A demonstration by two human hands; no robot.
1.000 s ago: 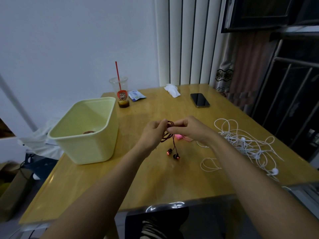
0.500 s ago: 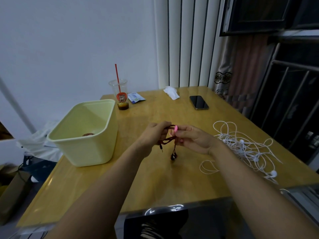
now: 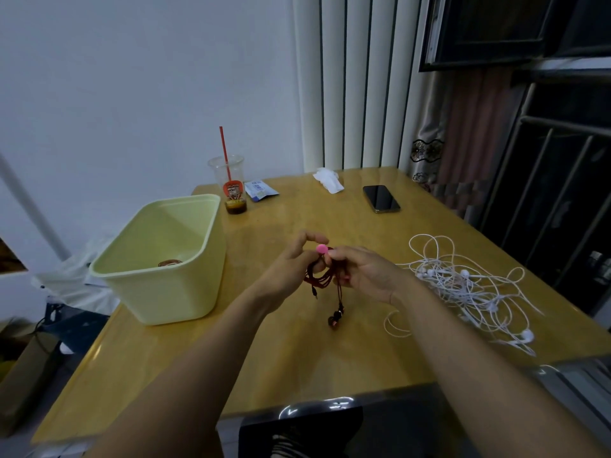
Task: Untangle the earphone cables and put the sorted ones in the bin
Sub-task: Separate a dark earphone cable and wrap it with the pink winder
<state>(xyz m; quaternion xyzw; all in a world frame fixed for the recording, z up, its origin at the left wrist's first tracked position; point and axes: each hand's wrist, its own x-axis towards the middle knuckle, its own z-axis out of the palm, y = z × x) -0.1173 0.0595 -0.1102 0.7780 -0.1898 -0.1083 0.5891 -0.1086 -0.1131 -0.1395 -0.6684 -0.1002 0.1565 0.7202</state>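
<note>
Left hand, head view: gripping the coiled red earphone cable from the left side, arching thumb and forefinger over toward a small pink tab at the top of the coil. Right hand: curling fingers round the same coil from the right, pinching it close beside the left. Holding the bundle above the table, between the bin and the white earphone tangle; probably keeping the loops gathered while fastening the pink tab round them, judging by the two-sided grip. Letting the earbuds and plug dangle free beneath. Keeping the bin near on the left, likely for a short drop once bound; noting one brownish coil already lying at its bottom. Leaving the white tangle well apart on the right, not yet sorted.

Failing to resolve the pink tab's kind: tie, clip or button. Failing to tell contact with it from near-contact. Losing the far side of the coil behind the right fingers. Seeing only part of the brownish coil over the bin rim. Failing to count the white sets because of overlapping strands.
</note>
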